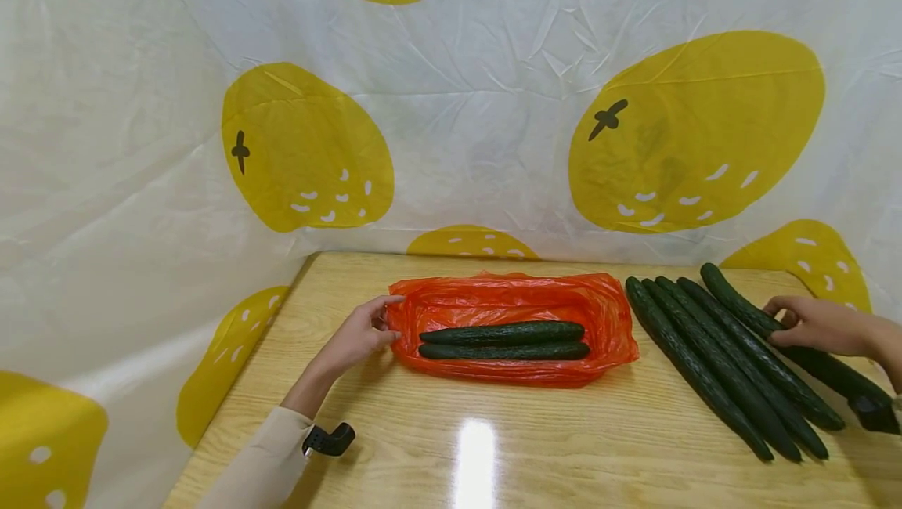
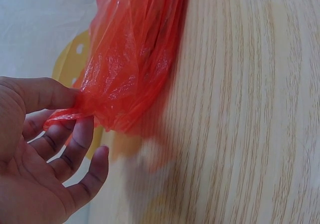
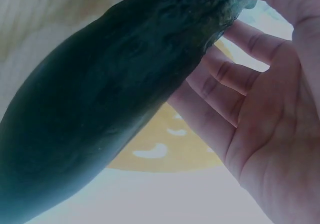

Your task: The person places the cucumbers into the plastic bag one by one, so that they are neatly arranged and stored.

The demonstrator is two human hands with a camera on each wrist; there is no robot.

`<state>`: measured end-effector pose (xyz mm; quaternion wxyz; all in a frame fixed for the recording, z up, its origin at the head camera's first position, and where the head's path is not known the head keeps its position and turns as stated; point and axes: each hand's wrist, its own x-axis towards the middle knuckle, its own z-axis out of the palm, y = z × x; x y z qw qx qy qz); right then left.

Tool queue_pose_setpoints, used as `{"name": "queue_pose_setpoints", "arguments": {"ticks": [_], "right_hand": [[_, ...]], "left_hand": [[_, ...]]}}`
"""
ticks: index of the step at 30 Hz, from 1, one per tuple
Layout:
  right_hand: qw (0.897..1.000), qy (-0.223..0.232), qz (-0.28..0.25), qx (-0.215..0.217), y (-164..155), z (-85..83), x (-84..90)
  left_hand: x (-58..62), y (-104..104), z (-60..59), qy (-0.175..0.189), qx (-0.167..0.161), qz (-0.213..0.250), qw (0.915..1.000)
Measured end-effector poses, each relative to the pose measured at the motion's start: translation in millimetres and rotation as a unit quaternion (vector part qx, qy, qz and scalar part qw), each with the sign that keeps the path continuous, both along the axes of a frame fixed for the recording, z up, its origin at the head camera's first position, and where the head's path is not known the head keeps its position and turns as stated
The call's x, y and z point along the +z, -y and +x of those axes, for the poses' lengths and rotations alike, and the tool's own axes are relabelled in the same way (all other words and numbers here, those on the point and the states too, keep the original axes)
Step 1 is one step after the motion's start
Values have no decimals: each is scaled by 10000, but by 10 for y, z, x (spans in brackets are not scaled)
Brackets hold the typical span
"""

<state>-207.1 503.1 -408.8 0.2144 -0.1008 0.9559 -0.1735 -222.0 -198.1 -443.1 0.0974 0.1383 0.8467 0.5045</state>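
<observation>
On the tabletop (image 1: pixel 493 446), left hand (image 1: pixel 355 334) pinches the orange bag (image 1: pixel 514 305) edge. Right hand (image 1: pixel 817 325), fingers (image 3: pixel 220 83) curled, grips the outermost cucumber (image 1: pixel 796 337).

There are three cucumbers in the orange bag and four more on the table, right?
Not quite. The orange bag holds two cucumbers, not three, as the head view shows. Four more do lie on the table to the right.

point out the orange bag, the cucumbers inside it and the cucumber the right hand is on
orange bag (image 1: pixel 613 321): head view, right wall
cucumbers inside (image 1: pixel 503 333): head view, upper one's middle
held cucumber (image 1: pixel 733 297): head view, upper length
</observation>
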Motion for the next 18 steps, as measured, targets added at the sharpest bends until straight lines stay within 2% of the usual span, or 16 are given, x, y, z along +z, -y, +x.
{"name": "queue_pose_setpoints", "arguments": {"ticks": [9,18], "right_hand": [[9989,-322,-71,325,177,26,168],[9923,-577,-779,773,424,14,272]], "left_hand": [[13,2,13,-26,96,-6,10000],[27,7,17,-97,28,0,9999]]}}
